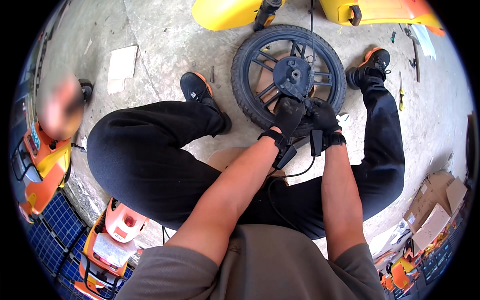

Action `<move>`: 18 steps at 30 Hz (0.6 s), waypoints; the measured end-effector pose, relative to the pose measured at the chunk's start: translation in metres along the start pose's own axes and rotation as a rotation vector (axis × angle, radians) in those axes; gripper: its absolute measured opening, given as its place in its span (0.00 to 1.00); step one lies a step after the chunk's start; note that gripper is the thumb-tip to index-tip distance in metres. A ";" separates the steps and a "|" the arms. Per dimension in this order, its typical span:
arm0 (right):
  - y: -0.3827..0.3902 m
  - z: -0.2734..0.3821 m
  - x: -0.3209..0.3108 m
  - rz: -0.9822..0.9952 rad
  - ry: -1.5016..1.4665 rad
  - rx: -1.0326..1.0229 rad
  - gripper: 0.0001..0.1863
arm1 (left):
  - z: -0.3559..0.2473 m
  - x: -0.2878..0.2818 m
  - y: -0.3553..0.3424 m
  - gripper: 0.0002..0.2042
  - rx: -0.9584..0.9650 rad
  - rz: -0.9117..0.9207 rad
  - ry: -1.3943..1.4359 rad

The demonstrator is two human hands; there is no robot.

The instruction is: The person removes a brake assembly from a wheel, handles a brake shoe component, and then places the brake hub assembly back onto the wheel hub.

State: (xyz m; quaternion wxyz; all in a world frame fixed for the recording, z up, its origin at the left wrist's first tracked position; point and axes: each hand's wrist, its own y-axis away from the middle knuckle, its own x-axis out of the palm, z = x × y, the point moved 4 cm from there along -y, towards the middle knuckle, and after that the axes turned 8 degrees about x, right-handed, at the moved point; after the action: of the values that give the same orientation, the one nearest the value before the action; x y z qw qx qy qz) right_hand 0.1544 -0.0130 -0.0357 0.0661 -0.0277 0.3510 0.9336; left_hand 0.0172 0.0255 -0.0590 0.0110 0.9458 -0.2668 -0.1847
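Note:
A black motorcycle wheel (238, 75) with a treaded tyre lies flat on the floor between my feet. At its centre is a dark round hub plate (286, 75), with a black cable (313, 45) running to it from above. Both my hands wear black gloves and meet at the near side of the hub, over the spokes. My left hand (288, 114) is closed, knuckles up. Beside it my right hand (322, 116) is closed too, fingers bent toward the hub's lever area. What sits between the fingers is hidden. Black devices are strapped at both wrists.
Yellow bodywork (225, 12) and a fork leg (267, 14) stand beyond the wheel. On the concrete lie a cardboard piece (121, 69), a bolt (212, 74) and a yellow-handled screwdriver (401, 98). Cardboard boxes (430, 200) are at right; orange vehicles (102, 250) and another person are at left.

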 end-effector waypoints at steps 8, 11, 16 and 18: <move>-0.004 -0.004 -0.004 -0.020 0.157 -0.250 0.10 | 0.013 0.004 0.003 0.10 -0.159 0.082 0.239; -0.003 0.001 0.007 0.029 -0.102 0.032 0.10 | 0.028 0.005 -0.001 0.09 -0.018 0.109 0.172; 0.001 -0.002 -0.001 -0.022 -0.057 0.004 0.11 | -0.015 -0.008 0.001 0.09 -0.268 0.148 0.183; -0.001 -0.002 -0.002 -0.029 0.043 -0.054 0.11 | -0.008 -0.005 0.001 0.09 -0.215 0.178 0.227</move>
State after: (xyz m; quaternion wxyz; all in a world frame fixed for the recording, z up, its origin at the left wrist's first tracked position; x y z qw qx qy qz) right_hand 0.1564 -0.0140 -0.0380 0.0712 -0.0543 0.3265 0.9409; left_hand 0.0152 0.0266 -0.0501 0.1585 0.9266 -0.3251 -0.1025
